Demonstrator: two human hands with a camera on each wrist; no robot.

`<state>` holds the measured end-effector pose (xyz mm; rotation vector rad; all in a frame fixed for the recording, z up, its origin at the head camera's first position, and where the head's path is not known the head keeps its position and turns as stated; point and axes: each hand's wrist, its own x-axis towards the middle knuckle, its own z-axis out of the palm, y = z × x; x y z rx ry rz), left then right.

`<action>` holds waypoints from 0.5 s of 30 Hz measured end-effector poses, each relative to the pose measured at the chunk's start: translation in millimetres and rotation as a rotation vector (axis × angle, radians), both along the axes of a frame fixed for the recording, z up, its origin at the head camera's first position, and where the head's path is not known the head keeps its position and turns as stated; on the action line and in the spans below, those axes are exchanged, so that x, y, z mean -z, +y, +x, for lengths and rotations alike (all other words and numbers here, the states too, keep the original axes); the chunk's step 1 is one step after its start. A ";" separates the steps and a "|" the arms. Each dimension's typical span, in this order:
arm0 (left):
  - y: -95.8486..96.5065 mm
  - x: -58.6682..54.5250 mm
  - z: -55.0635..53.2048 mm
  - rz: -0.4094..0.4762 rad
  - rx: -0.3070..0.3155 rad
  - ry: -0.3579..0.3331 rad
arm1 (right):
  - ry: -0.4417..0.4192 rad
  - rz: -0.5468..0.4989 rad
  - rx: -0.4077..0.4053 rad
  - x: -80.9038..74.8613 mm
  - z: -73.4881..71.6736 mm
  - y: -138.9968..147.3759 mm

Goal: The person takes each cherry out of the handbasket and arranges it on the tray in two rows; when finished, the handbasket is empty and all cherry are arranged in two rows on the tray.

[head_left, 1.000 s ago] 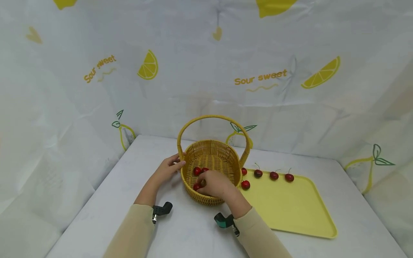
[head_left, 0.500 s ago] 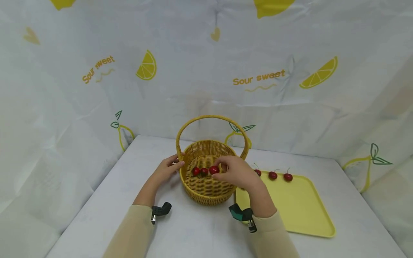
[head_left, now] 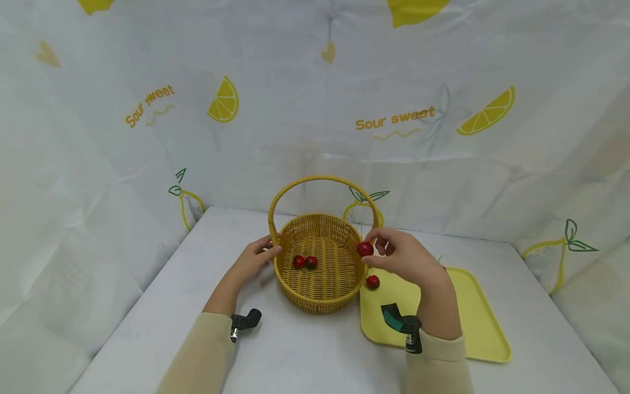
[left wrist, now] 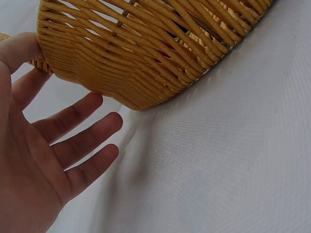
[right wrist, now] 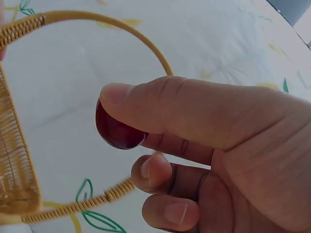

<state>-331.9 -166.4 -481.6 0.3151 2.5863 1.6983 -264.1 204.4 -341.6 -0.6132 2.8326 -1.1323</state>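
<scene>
A yellow woven basket point(head_left: 320, 304) with a tall arched handle stands at the middle of the table. Two red cherries point(head_left: 299, 262) lie inside it on the left. My left hand point(head_left: 252, 261) holds the basket's left side near the handle's foot, thumb and forefinger at the rim; its other fingers point(left wrist: 87, 141) extend beneath the wall in the left wrist view. Between thumb and fingertips my right hand point(head_left: 410, 258) pinches a dark red cherry point(right wrist: 116, 128), held over the basket's right rim. The remaining fingers of that hand are curled.
To the basket's right, a yellow tray point(head_left: 484, 328) lies flat. One cherry point(head_left: 373, 282) sits at its left edge, while others along its back edge are mostly hidden behind my right hand. A white printed cloth point(head_left: 315, 137) hangs behind the table.
My right hand has picked a cherry up from the basket's front and carried it right, to the rim. Two cherries stay inside. My left hand keeps its place at the basket.
</scene>
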 end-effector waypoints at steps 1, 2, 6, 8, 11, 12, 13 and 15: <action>0.0 0.2 -0.3 0.001 0.003 0.002 | 0.002 -0.006 0.008 -0.4 0.0 4.9; 0.1 0.1 -0.3 0.002 0.003 0.000 | 0.002 -0.012 0.019 -0.7 0.0 9.7; 0.1 0.4 -0.9 0.005 0.005 -0.003 | -0.044 -0.046 0.061 1.1 -2.1 29.6; 0.3 0.2 -0.7 0.005 0.004 -0.006 | -0.075 -0.052 0.075 4.5 -4.6 39.6; 0.2 0.3 -0.6 0.003 0.005 -0.005 | -0.133 -0.046 0.089 14.4 -10.1 54.3; 0.0 0.4 -0.6 0.003 0.006 -0.004 | -0.145 -0.032 0.097 17.8 -11.7 58.6; -0.1 0.6 -0.6 0.003 0.005 -0.004 | -0.164 -0.018 0.111 21.7 -13.4 62.4; -0.8 0.9 -0.7 0.000 0.008 0.000 | -0.211 -0.006 0.126 30.1 -16.2 69.2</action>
